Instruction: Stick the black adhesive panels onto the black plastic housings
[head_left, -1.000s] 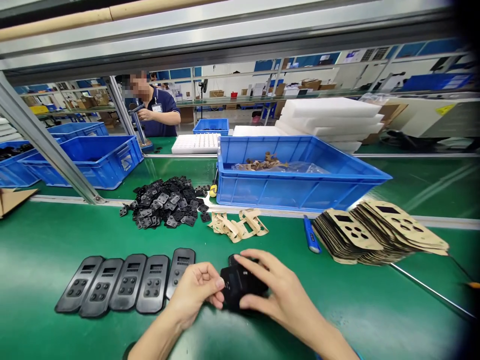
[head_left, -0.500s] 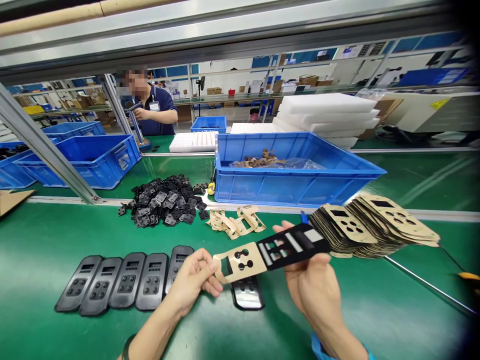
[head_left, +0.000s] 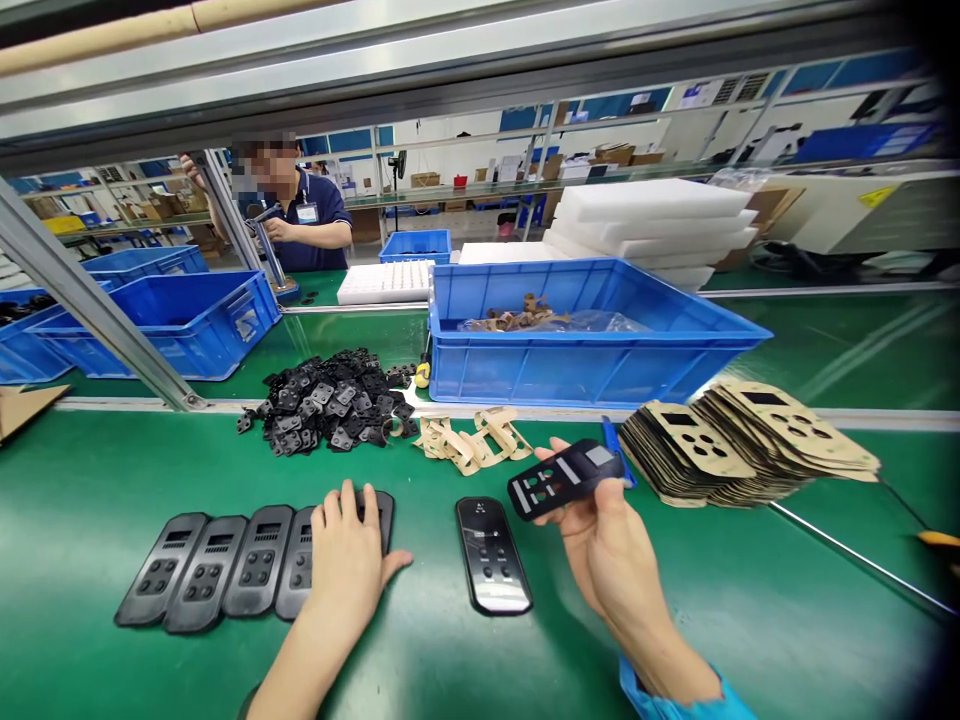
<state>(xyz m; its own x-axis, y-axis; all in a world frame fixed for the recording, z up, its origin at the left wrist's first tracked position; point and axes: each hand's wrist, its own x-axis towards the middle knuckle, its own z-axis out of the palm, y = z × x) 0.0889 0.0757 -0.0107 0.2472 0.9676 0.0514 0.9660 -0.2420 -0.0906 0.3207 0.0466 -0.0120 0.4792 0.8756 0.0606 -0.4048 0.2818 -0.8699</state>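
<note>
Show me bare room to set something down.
Green tabletop is bare between your right hand and the metal rod, and on your side of the glossy unit. Crowded: the row of units at your left hand.

The left hand point(head_left: 351, 555) mostly hides what seems a black housing point(head_left: 386, 513).

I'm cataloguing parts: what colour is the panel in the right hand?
The panel is mostly black with pale bars; head view.

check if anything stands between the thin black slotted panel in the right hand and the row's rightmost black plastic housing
A glossy black oblong unit lies on the green tabletop between them, and the left hand covers much of the housing.
</note>
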